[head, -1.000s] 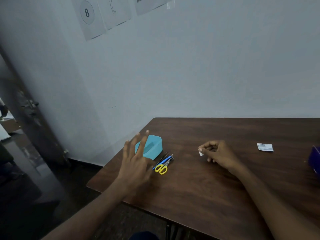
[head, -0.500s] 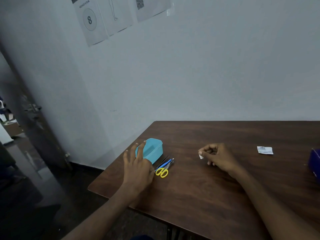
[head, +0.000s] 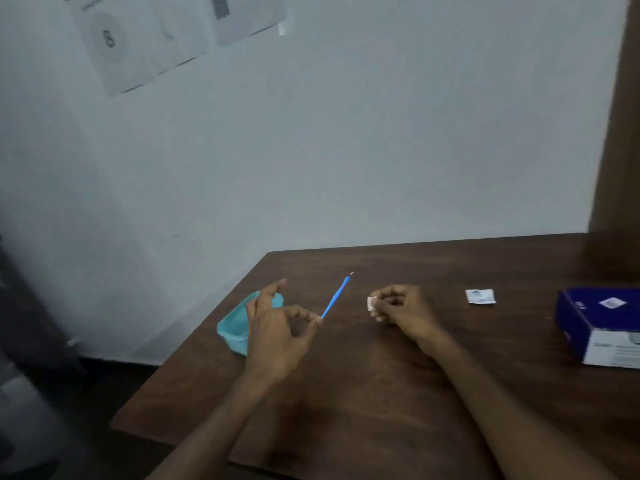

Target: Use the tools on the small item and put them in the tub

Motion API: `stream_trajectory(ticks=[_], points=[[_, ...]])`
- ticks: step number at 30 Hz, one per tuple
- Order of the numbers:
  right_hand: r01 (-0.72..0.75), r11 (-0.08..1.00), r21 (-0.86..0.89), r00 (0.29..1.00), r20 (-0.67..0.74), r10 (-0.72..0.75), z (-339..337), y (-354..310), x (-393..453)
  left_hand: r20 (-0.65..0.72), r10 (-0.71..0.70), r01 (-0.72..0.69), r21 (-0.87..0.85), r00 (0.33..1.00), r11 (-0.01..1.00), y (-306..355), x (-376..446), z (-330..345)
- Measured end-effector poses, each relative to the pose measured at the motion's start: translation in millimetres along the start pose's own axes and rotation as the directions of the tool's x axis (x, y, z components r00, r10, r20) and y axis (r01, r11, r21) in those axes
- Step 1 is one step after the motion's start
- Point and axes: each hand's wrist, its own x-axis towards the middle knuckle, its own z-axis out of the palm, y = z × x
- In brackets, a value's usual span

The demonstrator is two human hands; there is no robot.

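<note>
two bare hands work over a dark wooden table (head: 346, 393): the left hand (head: 277, 336), just beside a teal tray (head: 235, 322), pinches a thin blue stick (head: 336, 296) by its end, tip raised clear, while the right hand (head: 401, 308) curls round a small white piece (head: 370, 303).

Dim, flat, bluish light, no glare. Whole frame motion-blurred: wall posters (head: 145, 39) smeared, unreadable. Left edge falls into dark shadow.

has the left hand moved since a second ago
Yes. The left hand has risen from beside the teal tray, now pinching a blue stick.
</note>
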Motion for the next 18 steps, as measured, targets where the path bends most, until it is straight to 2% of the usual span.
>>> stream_trajectory(ticks=[2, 5, 13, 18], points=[[0.004, 1.0, 0.024, 0.998, -0.059, -0.003, -3, 0, 2, 0.015, -0.02, 0.023, -0.242, 1.0, 0.97, 18, 11, 30], [-0.007, 0.997, 0.071, 0.987, -0.16, 0.019, -12, 1, 7, 0.013, -0.074, 0.073, -0.404, 0.997, 0.912, 40, 32, 73], [-0.018, 0.998, -0.058, 0.897, -0.442, -0.009, -33, 8, 23, 0.004, 0.029, -0.023, -0.498, 1.0, 0.867, 48, 87, 156], [-0.034, 0.999, 0.042, 0.888, -0.456, 0.05, -35, 16, 34, -0.026, 0.057, -0.062, -0.499, 0.998, 0.864, 40, 95, 172]])
